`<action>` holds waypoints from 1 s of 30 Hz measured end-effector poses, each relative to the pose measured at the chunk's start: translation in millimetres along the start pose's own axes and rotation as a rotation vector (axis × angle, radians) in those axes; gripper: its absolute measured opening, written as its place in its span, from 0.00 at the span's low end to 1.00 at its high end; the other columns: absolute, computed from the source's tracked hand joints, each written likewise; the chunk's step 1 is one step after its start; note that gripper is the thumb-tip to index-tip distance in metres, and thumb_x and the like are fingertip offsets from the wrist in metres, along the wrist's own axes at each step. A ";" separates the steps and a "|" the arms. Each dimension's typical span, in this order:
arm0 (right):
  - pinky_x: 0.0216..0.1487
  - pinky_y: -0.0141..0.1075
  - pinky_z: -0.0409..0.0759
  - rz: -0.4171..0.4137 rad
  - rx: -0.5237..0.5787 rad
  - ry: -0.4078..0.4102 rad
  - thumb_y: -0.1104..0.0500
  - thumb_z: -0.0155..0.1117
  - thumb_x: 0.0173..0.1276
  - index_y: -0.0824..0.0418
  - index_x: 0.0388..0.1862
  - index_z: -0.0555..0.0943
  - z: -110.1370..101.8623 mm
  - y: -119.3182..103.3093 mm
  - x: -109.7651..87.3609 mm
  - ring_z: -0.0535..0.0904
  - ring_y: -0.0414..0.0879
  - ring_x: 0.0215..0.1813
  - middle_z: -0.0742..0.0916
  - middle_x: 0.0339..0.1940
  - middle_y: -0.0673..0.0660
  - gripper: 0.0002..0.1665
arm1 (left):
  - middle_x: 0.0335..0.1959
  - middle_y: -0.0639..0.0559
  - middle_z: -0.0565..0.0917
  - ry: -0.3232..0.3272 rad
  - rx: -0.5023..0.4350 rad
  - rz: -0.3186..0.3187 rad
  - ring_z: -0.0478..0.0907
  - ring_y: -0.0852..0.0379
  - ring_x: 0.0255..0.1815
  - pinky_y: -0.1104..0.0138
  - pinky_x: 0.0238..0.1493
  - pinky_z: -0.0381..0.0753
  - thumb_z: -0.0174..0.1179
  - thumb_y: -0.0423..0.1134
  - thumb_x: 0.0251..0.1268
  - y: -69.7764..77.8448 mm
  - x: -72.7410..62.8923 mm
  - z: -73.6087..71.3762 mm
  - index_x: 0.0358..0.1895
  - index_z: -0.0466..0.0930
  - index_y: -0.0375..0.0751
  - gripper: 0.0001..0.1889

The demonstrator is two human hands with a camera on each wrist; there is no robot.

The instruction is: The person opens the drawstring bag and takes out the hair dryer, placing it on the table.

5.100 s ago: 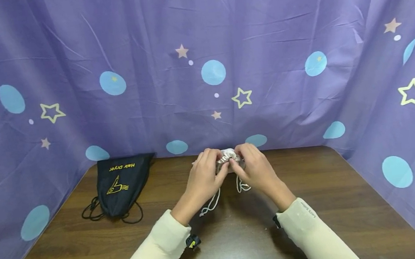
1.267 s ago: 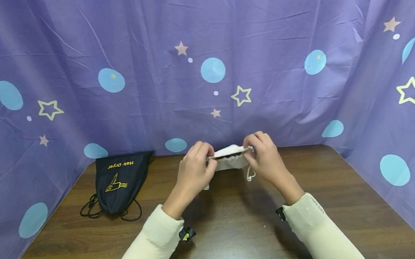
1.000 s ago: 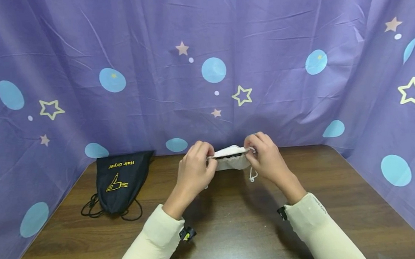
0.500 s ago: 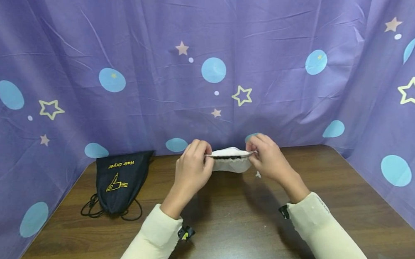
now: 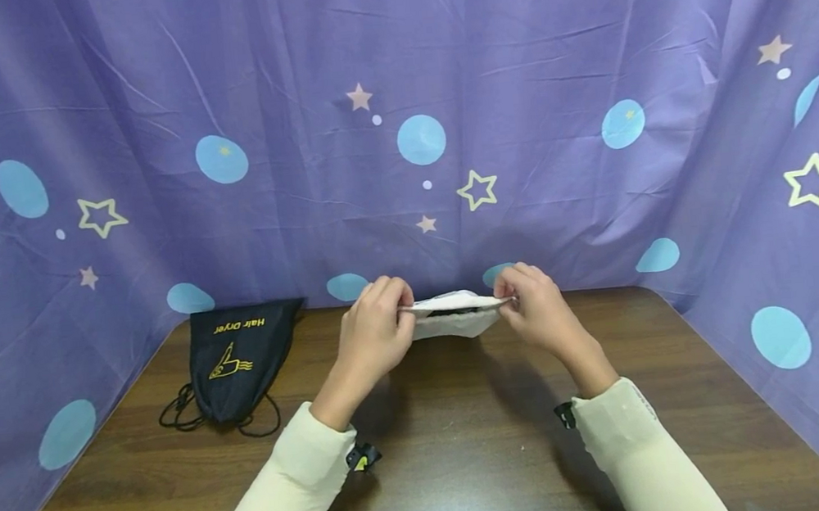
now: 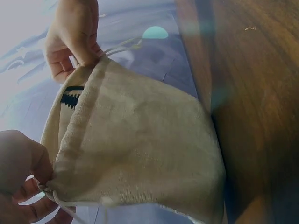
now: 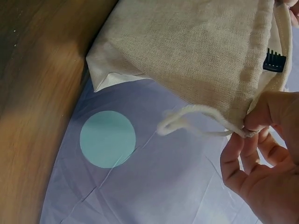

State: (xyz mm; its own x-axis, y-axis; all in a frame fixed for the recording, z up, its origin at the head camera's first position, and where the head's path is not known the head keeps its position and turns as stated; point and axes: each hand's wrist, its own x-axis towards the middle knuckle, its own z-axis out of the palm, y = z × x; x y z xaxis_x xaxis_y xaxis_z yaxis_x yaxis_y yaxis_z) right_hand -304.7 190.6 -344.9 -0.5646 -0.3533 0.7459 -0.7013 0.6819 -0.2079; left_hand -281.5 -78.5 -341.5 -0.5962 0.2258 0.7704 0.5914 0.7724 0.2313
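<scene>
A cream cloth drawstring bag (image 5: 453, 325) is held upright near the table's back edge, its mouth stretched wide. My left hand (image 5: 377, 324) pinches one end of the rim, and my right hand (image 5: 539, 309) pinches the other. In the left wrist view the bag's cloth side (image 6: 140, 130) hangs full length, its lower end by the table. A black toothed piece, like the end of a comb or brush (image 7: 274, 61), shows inside the mouth in the right wrist view; the rest of it is hidden. A white drawcord (image 7: 187, 114) dangles from the corner by my right fingers.
On the left of the brown wooden table (image 5: 459, 464) lies a black drawstring pouch (image 5: 242, 362) with yellow "Hair Dryer" lettering and loose black cords. A purple curtain (image 5: 391, 60) with stars and blue dots stands behind and at both sides.
Earlier both hands were close together at the gathered mouth of the bag. They have since spread apart, drawing the mouth open and wider. The black pouch has stayed in place.
</scene>
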 end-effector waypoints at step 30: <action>0.35 0.43 0.69 -0.011 0.012 0.022 0.79 0.63 0.45 0.60 0.27 0.75 2.4 9.4 -2.4 0.70 0.51 0.31 0.77 0.26 0.55 0.16 | 0.26 0.51 0.75 -0.063 -0.088 0.028 0.70 0.51 0.29 0.58 0.32 0.72 0.56 0.26 0.46 -1.5 1.9 -3.0 0.28 0.74 0.43 0.08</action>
State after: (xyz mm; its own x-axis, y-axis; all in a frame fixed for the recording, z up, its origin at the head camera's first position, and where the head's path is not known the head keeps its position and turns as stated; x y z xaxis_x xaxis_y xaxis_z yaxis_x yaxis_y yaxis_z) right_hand -311.0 196.3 -350.2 -0.5470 -0.3469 0.7619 -0.7131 0.6698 -0.2070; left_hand -281.9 -80.9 -338.5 -0.6099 0.2859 0.7391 0.6521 0.7110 0.2630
